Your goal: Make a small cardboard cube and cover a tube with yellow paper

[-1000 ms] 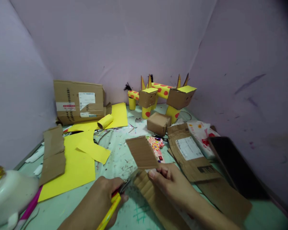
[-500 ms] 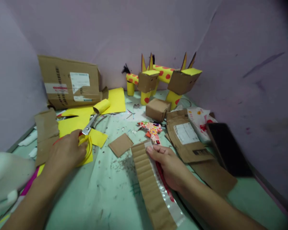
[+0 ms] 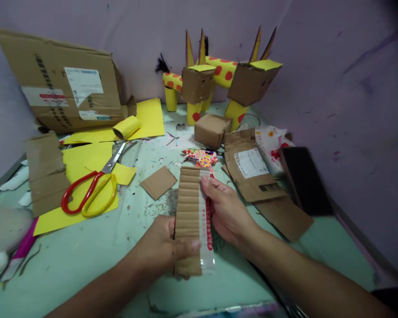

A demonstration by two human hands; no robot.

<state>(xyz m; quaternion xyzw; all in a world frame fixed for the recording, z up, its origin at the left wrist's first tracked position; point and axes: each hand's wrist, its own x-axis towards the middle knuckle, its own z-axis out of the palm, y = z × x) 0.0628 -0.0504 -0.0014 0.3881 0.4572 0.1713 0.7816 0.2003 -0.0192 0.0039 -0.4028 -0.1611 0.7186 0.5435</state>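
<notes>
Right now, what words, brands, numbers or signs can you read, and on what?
Nothing readable for certain.
Held cardboard strip: red print, too small.
Upright carton: black print, label, tape, all blurred.
Flattened cardboard: white sticker, dark stamp, too small.
White packet: red marks, no legible words.

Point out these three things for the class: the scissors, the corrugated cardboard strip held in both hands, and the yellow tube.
Scissors [image 3: 108, 166]: head view, on the metal blades near the handles.
Corrugated cardboard strip [image 3: 188, 207]: head view, on its ridged brown face.
Yellow tube [image 3: 128, 127]: head view, on its curved outer side.
</notes>
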